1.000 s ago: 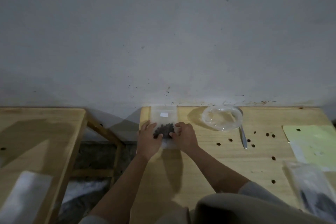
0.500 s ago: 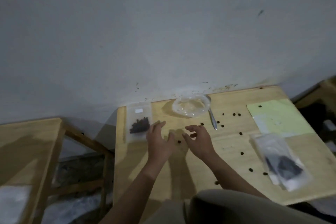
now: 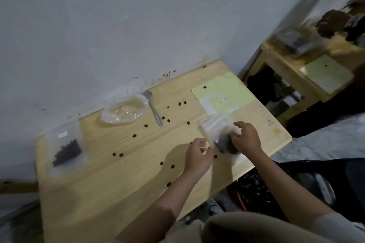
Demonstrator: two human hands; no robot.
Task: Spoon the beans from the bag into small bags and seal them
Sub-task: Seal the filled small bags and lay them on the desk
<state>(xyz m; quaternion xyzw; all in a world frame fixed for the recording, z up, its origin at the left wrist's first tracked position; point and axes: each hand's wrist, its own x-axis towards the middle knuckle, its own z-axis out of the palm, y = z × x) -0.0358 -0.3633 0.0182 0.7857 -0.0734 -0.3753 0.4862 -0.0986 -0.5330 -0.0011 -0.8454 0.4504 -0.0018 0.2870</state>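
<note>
Now right hand [image 3: 246, 140] grips the bean bag [image 3: 221, 136]; left hand [image 3: 198, 156] loosely curled, empty.

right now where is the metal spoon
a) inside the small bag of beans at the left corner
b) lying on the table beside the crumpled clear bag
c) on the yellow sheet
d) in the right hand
b: the spoon lies on the table next to the crumpled clear bag, untouched, while the right hand is over at the bean bag.
</note>
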